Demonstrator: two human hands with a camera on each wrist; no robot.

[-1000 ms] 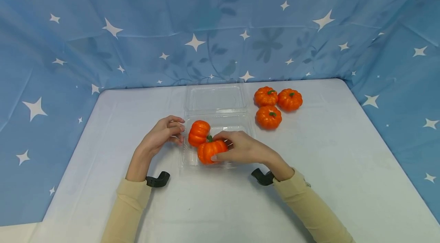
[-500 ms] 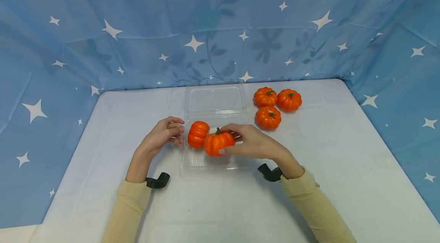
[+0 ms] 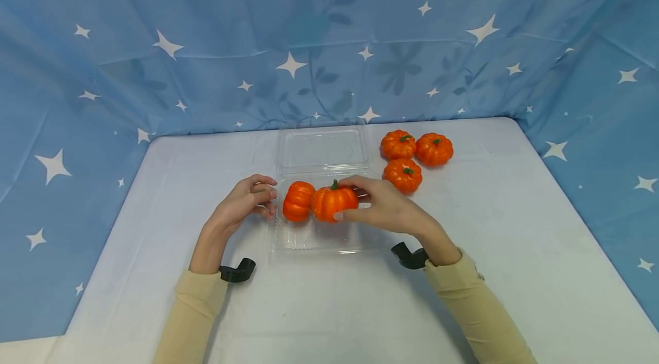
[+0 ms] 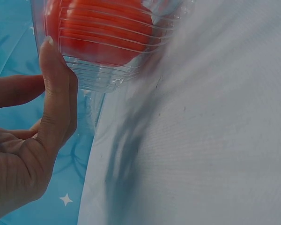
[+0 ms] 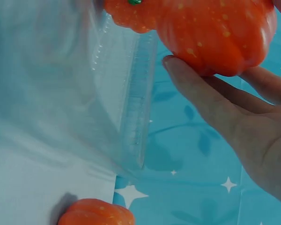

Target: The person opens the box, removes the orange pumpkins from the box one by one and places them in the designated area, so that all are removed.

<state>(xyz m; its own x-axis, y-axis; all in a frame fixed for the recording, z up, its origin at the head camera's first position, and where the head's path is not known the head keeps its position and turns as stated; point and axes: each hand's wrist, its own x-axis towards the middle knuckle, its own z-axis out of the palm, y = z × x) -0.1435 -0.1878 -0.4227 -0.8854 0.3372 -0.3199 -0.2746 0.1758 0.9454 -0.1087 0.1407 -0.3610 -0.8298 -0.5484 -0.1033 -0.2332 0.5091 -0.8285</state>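
Note:
My right hand (image 3: 388,206) grips a small orange toy pumpkin (image 3: 329,204) with a green stem, thumb in front and fingers behind. It is over the base of a clear plastic clamshell box (image 3: 309,242). In the right wrist view the held pumpkin (image 5: 215,35) is close up, fingers along its underside. A second pumpkin (image 3: 298,202) lies tipped on its side at the left of the box. My left hand (image 3: 242,204) is beside the box's left wall, fingers loosely bent; in the left wrist view a fingertip (image 4: 48,42) meets the clear wall.
The box's lid (image 3: 324,147) is folded back toward the rear edge of the white-covered table (image 3: 309,307). Three more pumpkins, a left one (image 3: 398,145), a right one (image 3: 435,150) and a front one (image 3: 404,175), cluster right of the box. A blue star-patterned curtain (image 3: 216,20) surrounds the table.
My right hand has moved the gripped pumpkin back and to the right within the box, away from the front wall. The left hand has stayed in place.

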